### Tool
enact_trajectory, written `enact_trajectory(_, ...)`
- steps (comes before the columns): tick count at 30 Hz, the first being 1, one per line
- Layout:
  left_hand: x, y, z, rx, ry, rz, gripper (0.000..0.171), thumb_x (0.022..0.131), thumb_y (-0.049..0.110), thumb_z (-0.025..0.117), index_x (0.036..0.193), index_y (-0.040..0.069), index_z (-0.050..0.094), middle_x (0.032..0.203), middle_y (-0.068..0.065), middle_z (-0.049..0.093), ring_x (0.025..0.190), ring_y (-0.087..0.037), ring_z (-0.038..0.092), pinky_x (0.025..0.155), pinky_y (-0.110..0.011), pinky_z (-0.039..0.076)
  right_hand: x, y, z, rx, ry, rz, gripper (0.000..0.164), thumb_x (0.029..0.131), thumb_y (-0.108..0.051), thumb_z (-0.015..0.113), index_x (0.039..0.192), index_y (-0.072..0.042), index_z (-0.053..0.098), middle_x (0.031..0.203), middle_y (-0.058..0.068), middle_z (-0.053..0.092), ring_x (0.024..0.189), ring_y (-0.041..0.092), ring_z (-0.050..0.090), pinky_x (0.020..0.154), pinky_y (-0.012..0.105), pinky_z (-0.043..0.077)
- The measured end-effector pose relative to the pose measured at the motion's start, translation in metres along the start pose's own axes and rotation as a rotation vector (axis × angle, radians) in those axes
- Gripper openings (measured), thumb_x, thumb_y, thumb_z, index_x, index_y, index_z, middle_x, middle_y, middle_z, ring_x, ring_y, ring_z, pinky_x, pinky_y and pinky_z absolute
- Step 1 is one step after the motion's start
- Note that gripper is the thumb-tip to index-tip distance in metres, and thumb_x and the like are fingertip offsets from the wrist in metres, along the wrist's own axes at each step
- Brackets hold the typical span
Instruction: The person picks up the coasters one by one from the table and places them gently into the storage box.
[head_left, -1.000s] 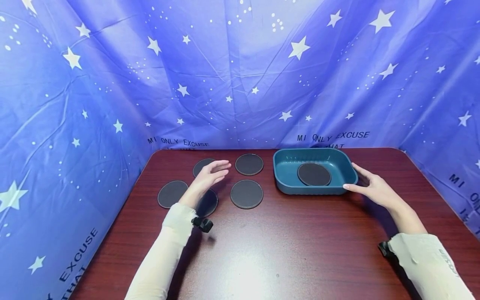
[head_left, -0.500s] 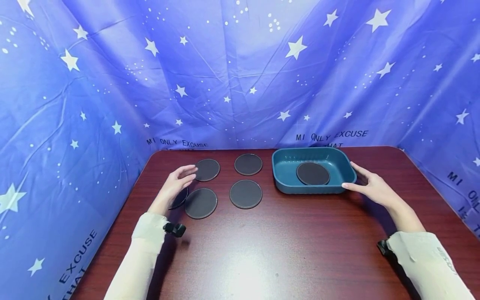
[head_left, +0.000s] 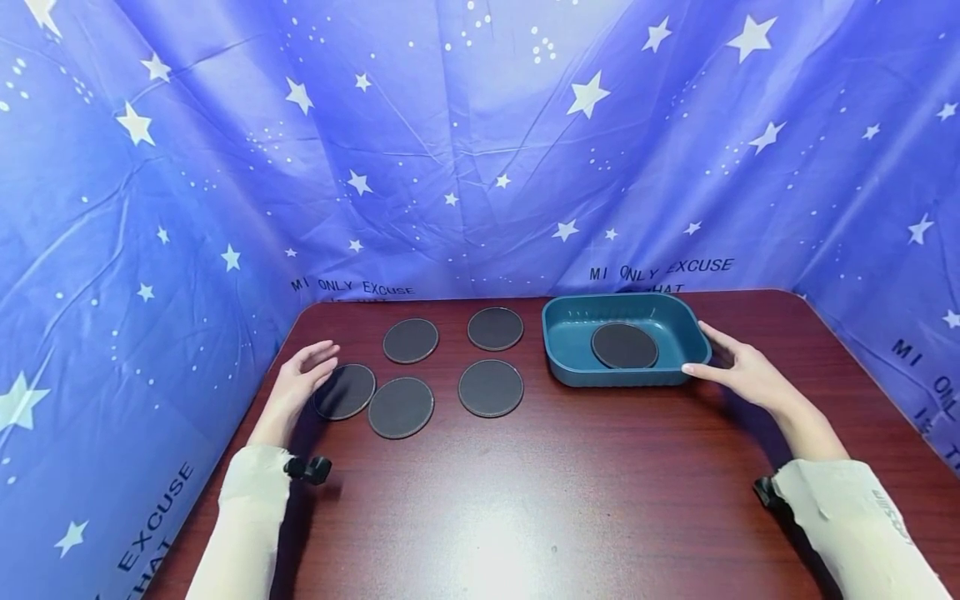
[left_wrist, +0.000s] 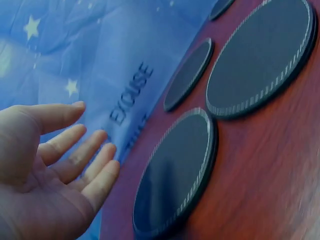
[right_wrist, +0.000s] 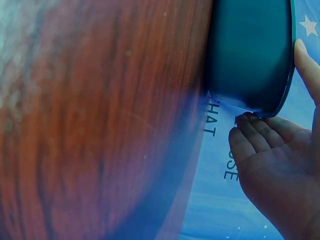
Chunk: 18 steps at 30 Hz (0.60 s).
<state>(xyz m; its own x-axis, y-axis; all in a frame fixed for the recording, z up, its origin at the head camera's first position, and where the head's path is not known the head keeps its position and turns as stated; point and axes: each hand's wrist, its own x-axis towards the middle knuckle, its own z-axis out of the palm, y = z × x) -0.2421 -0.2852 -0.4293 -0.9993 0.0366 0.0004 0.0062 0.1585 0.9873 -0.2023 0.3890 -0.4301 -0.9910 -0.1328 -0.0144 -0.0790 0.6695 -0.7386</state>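
Note:
Round black coasters with pale stitched edges lie flat on the table at the left and middle. My left hand (head_left: pixel 294 382) hovers just left of the leftmost coaster (head_left: pixel 347 392), holding nothing; in the left wrist view its fingers (left_wrist: pixel 80 156) are loosely spread above that coaster (left_wrist: pixel 175 175). To the right of the coasters stands a teal rectangular dish (head_left: pixel 600 379) with one coaster (head_left: pixel 625 346) lying inside. My right hand (head_left: pixel 750 379) grips the dish's right end, thumb at the near corner and fingers along the end wall (right_wrist: pixel 250 55).
The coasters outside the dish include one at the near left (head_left: pixel 401 407), one at the back left (head_left: pixel 410 341), and two in the middle, back (head_left: pixel 495 328) and front (head_left: pixel 491 388). A starry blue curtain (head_left: pixel 465 150) hangs behind the dark red wooden table (head_left: pixel 600 500).
My left hand has moved left, from over the coasters to beside the leftmost one, uncovering those it hid. My right hand stays at the dish, and the coasters have not moved.

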Motion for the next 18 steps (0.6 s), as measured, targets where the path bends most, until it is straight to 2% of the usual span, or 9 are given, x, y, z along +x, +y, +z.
enact_trajectory(6, -0.005, -0.016, -0.015, -0.017, 0.082, 0.015, 0.051, 0.099, 0.011, 0.061, 0.144, -0.005, 0.042, 0.107, 0.026, 0.066, 0.100, 0.014, 0.061, 0.087, -0.005, 0.049, -0.001, -0.001, 0.000, 0.006, 0.008, -0.016, 0.091, 0.093, -0.030, 0.071, 0.160, -0.005, 0.013, 0.159, 0.032, 0.026, 0.142, 0.053, 0.029, 0.082, -0.010, 0.026)
enact_trajectory(11, -0.008, -0.029, -0.021, -0.059, 0.105, 0.023, 0.051, 0.097, 0.008, 0.063, 0.142, -0.006, 0.042, 0.105, 0.027, 0.068, 0.101, 0.012, 0.062, 0.086, -0.004, 0.049, -0.001, 0.000, 0.000, 0.009, 0.010, -0.017, 0.091, 0.093, -0.029, 0.070, 0.160, -0.005, 0.013, 0.159, 0.032, 0.026, 0.142, 0.053, 0.030, 0.082, -0.010, 0.026)
enact_trajectory(18, -0.010, -0.042, -0.024, 0.043, 0.142, 0.013, 0.056, 0.095, 0.007, 0.065, 0.144, -0.007, 0.042, 0.104, 0.030, 0.067, 0.100, 0.014, 0.063, 0.086, -0.002, 0.047, -0.001, 0.001, 0.000, 0.007, 0.018, -0.024, 0.090, 0.093, -0.028, 0.071, 0.159, -0.004, 0.014, 0.157, 0.033, 0.028, 0.140, 0.053, 0.032, 0.082, -0.009, 0.027)
